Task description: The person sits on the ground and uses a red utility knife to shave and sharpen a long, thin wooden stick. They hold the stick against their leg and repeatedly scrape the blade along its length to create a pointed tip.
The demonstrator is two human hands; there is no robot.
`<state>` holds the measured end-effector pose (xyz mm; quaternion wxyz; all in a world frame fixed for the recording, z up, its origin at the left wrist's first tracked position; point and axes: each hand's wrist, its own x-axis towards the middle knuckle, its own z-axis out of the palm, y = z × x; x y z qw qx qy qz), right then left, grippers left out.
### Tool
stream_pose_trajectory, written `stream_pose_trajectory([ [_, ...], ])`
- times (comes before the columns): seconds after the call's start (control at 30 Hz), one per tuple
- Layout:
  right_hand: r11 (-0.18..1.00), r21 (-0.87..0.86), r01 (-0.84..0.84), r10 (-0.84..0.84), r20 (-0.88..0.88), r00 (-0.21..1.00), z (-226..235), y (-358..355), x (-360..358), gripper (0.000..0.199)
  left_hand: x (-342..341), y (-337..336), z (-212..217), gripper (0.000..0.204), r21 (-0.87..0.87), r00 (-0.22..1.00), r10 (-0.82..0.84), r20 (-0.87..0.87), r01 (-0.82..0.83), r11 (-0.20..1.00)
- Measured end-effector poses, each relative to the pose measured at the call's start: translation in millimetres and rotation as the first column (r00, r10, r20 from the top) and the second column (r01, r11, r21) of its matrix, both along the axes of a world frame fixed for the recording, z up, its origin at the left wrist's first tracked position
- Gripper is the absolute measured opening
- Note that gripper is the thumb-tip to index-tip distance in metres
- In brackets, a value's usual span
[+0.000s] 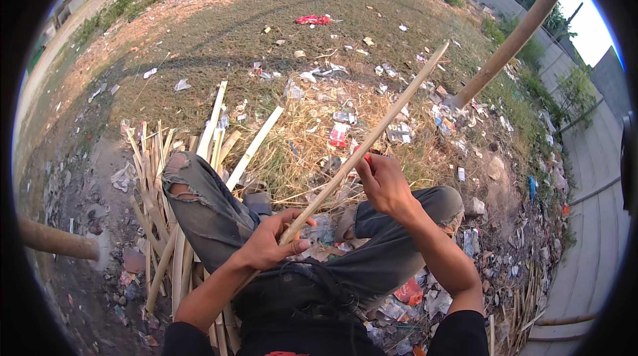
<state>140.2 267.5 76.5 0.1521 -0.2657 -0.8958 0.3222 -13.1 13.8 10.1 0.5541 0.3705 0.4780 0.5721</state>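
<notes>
A long, pale bamboo strip (392, 114) slants up and away to the right from my lap. My left hand (267, 241) is wrapped round its lower part, above my left thigh. Farther up, my right hand (388, 186) is closed against the strip's right side. A small red thing (365, 157) shows between its fingers; most of it is hidden, so its kind is unclear. I sit with my legs folded, in worn dark trousers (209, 213) torn at the knee.
Split bamboo strips (159, 206) lie piled along my left side. Cut straw (312, 150) and scattered litter cover the ground ahead. Round poles stand at the far right (512, 40) and left (60, 239). A grey panel wall (588, 190) runs along the right.
</notes>
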Motion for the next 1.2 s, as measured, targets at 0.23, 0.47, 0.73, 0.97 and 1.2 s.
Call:
stream_pose_trajectory([
  [0.23, 0.989, -0.130, -0.064, 0.065, -0.001, 0.998, -3.0, -47.3, 11.8, 0.056, -5.2, 1.9, -5.1, 0.049, -0.063, 0.993, 0.117, -0.025, -0.119, 0.991],
  [0.47, 0.984, 0.141, -0.105, 0.101, 0.033, 0.994, -16.3, -44.5, 9.2, 0.053, 8.5, -6.1, -9.4, 0.052, -0.194, 0.993, 0.078, -0.092, -0.094, 0.976],
  [0.73, 0.955, 0.113, -0.275, 0.247, 0.217, 0.944, -22.4, -53.4, 27.4, 0.054, 19.8, -18.7, -23.7, 0.051, -0.203, 0.995, 0.039, -0.088, -0.057, 0.977],
  [0.97, 0.978, 0.108, 0.176, -0.174, -0.028, 0.984, 2.9, 76.7, 13.4, 0.076, 10.4, -49.2, -22.3, 0.051, -0.209, 0.996, 0.041, -0.074, -0.056, 0.976],
  [1.2, 0.840, -0.403, 0.363, -0.510, -0.357, 0.783, 37.7, 196.5, 79.1, 0.056, 2.9, -78.5, -18.4, 0.048, -0.279, 0.990, 0.019, -0.138, -0.058, 0.959],
])
